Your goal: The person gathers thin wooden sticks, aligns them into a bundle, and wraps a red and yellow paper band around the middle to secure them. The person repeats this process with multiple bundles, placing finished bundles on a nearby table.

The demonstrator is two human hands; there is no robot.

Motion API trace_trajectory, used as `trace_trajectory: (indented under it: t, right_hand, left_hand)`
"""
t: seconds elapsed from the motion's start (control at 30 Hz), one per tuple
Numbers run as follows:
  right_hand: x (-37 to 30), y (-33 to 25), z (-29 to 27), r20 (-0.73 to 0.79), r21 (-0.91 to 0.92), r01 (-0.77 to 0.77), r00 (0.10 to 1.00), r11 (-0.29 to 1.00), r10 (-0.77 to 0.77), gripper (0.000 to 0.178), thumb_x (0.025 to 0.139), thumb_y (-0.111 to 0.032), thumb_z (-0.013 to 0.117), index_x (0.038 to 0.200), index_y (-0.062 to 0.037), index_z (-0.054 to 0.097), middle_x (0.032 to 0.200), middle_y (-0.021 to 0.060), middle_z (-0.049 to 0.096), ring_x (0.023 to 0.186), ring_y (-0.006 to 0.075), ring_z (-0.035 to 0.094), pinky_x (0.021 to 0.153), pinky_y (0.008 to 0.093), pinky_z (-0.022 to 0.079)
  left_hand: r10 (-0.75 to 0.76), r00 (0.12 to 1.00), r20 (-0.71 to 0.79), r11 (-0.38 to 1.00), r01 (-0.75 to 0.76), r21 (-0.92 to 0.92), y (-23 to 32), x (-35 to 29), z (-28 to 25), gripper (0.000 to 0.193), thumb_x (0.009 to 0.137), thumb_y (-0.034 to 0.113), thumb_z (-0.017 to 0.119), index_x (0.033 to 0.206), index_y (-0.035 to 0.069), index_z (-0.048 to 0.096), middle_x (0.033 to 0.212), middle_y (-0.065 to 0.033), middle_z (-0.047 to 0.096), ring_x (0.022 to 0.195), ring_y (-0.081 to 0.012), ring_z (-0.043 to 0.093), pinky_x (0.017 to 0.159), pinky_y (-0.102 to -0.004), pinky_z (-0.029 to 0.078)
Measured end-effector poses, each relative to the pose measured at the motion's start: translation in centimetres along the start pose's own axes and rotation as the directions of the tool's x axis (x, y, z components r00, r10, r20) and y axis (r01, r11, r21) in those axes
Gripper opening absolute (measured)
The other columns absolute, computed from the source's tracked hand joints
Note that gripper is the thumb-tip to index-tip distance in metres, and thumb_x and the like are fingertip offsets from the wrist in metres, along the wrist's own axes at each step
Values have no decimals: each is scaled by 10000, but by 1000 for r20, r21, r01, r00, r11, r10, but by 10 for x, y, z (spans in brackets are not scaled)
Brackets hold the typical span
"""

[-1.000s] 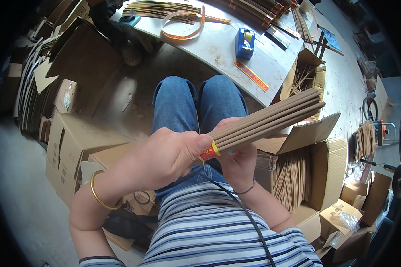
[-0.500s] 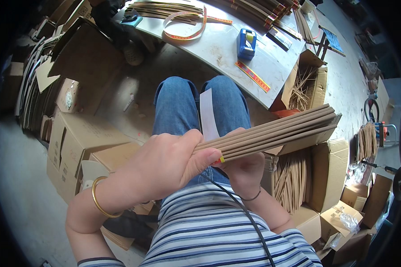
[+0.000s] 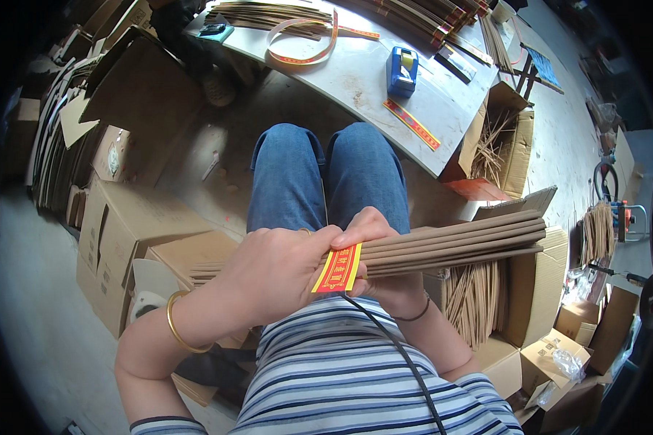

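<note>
Over my lap I hold a bundle of brown incense sticks [image 3: 457, 245], its longer visible part pointing right. A red and yellow paper band [image 3: 339, 268] lies across the bundle between my hands, its printed side up. My left hand [image 3: 268, 264], below a gold bangle, is closed round the bundle at the band's left edge. My right hand [image 3: 395, 291] grips the sticks from the other side, thumb or finger on top beside the band and palm underneath. Behind my left wrist, the bundle's other end shows only in part.
Ahead stands a white table [image 3: 341, 87] with a blue tape dispenser [image 3: 402, 71], a flat red-yellow strip [image 3: 412, 124], a curled strip [image 3: 301, 59] and stick bundles [image 3: 413, 18]. An open carton of sticks [image 3: 475, 304] is at my right, cartons [image 3: 134, 239] at my left.
The paper strip's white tail over my knees is gone from there; the band now lies round the sticks with its red side showing. The bundle has tilted flatter, and my hands have come closer together.
</note>
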State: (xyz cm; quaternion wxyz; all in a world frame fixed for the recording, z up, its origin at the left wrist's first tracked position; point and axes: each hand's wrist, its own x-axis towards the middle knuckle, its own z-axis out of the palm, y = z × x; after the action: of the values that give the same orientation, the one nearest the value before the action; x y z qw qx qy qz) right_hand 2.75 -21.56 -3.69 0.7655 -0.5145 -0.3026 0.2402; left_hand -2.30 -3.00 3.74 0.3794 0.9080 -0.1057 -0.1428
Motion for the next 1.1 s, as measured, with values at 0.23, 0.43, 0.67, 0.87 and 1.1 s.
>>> trace_trajectory:
  t: [0.23,0.43,0.67,0.87,1.1]
  right_hand:
    - [-5,-63,-14,196,-578,-53,959,814,202,301,803,-196,789,1046,-46,692,868,66,637,614,138,607,574,287,498]
    - [38,-81,4,262,-880,306,951,363,-167,359,697,-156,797,1040,-95,711,1091,53,700,1012,222,673,809,325,549]
    - [39,-72,2,321,-853,367,929,370,-182,281,701,-100,777,979,-114,737,962,41,731,865,201,710,713,294,556]
    - [42,-80,-3,345,-824,381,925,420,-161,247,697,-114,780,942,-124,754,952,46,734,836,202,712,686,288,550]
    - [44,-81,-9,470,-788,513,858,341,-204,251,704,-157,719,951,-118,734,949,63,718,843,210,706,692,297,548]
  left_hand:
    - [-84,968,-237,982,121,147,-5,-1,0,275,879,341,687,920,81,604,695,-119,599,650,-314,606,544,-385,452]
    - [46,944,-327,963,45,266,1,-4,2,204,875,285,672,914,98,599,720,-89,616,649,-309,613,537,-392,473]
    - [3,985,-172,974,37,223,-2,-11,-8,200,869,231,651,990,83,592,765,-121,627,683,-331,626,574,-411,494]
    - [31,998,-48,998,-29,48,1,-9,-21,256,879,213,622,1061,36,586,767,-159,627,694,-356,624,616,-423,496]
    - [-33,999,20,999,34,-30,5,-9,-26,254,861,186,592,1060,29,586,758,-175,622,686,-374,615,610,-439,485]
